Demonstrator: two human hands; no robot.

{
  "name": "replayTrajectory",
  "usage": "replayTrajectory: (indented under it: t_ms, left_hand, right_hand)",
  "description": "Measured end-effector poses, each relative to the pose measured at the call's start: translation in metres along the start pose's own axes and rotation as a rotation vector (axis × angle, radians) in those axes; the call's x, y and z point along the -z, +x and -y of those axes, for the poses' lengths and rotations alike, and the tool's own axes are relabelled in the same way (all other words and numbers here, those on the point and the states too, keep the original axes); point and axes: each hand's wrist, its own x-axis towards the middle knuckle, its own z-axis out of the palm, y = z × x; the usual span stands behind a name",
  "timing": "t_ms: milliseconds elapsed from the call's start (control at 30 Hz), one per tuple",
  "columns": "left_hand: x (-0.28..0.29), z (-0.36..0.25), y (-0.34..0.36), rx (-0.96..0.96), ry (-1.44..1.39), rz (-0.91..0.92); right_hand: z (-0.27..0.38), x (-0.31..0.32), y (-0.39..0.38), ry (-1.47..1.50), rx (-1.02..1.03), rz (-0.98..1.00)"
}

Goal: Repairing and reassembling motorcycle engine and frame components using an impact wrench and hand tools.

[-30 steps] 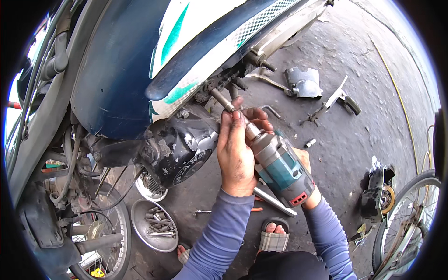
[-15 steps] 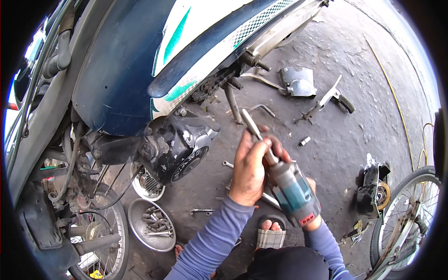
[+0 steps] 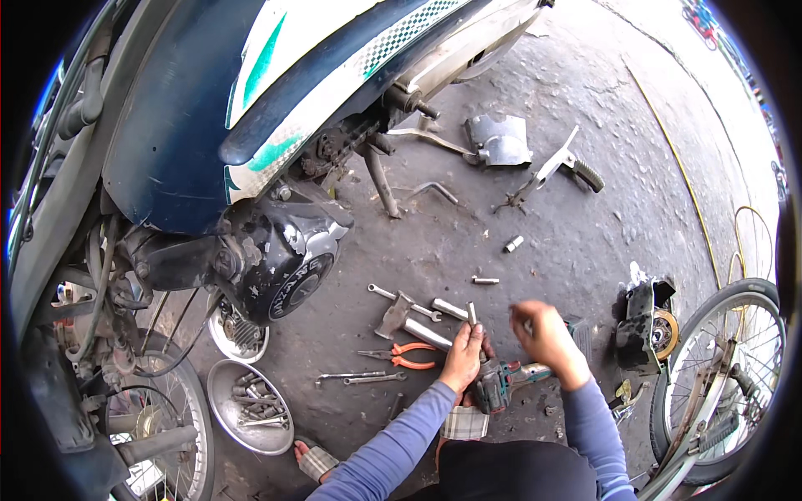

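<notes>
My left hand (image 3: 462,357) is closed round the steel socket extension (image 3: 472,311) at the nose of a teal and grey impact wrench (image 3: 494,384), low above the ground. Just right of it, my right hand (image 3: 543,334) is off the tool, fingers loosely bent and apart, with nothing visible in them. Near my hands lie a hammer (image 3: 395,316), orange-handled pliers (image 3: 413,361), an open-end wrench (image 3: 381,292) and more spanners (image 3: 373,377). Above left is the motorbike's dark blue body panel (image 3: 167,142) and scuffed black engine cover (image 3: 292,234).
A steel bowl of parts (image 3: 219,401) sits left of my feet, a second bowl (image 3: 221,342) behind it. Removed metal parts (image 3: 499,138) lie at the back; a black housing (image 3: 639,334) and a bicycle wheel (image 3: 692,351) stand at the right. A yellow hose (image 3: 672,146) crosses the ground.
The impact wrench has come away from the motorbike, down toward the ground, still in my left hand. My right hand has let go of it. The view has shifted, showing more tools.
</notes>
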Motion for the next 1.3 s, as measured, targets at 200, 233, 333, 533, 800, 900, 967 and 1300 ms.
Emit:
replayTrajectory:
  t_ms: [200, 233, 333, 533, 800, 900, 967, 1300]
  left_hand:
    - [-0.017, 0.001, 0.008, -0.003, -0.095, 0.061]
    - [-0.015, -0.002, 0.007, 0.005, -0.111, 0.059]
    - [0.010, -0.009, -0.001, 0.014, -0.065, -0.015]
    - [-0.006, -0.009, 0.006, 0.064, -0.017, 0.044]
    - [0.005, -0.008, 0.011, 0.062, -0.017, 0.076]
    - [0.001, 0.000, 0.013, 0.077, -0.047, 0.123]
    - [0.010, -0.001, 0.008, 0.044, -0.057, 0.062]
    - [0.013, -0.002, 0.007, 0.071, -0.098, 0.107]
  right_hand:
    - [-0.035, -0.028, 0.074, -0.506, 0.228, -0.219]
    - [-0.027, -0.027, 0.073, -0.360, 0.208, -0.270]
    - [0.048, -0.021, 0.041, 0.356, 0.267, -0.459]
    - [-0.011, -0.022, 0.019, -0.346, 0.338, -0.217]
    - [0.044, 0.018, 0.011, 1.370, 0.591, -0.010]
    - [-0.016, -0.019, 0.047, 0.329, 0.020, 0.119]
    - [-0.008, -0.029, 0.040, 0.149, -0.095, -0.072]
    - [0.014, 0.001, 0.039, 0.307, -0.207, -0.212]
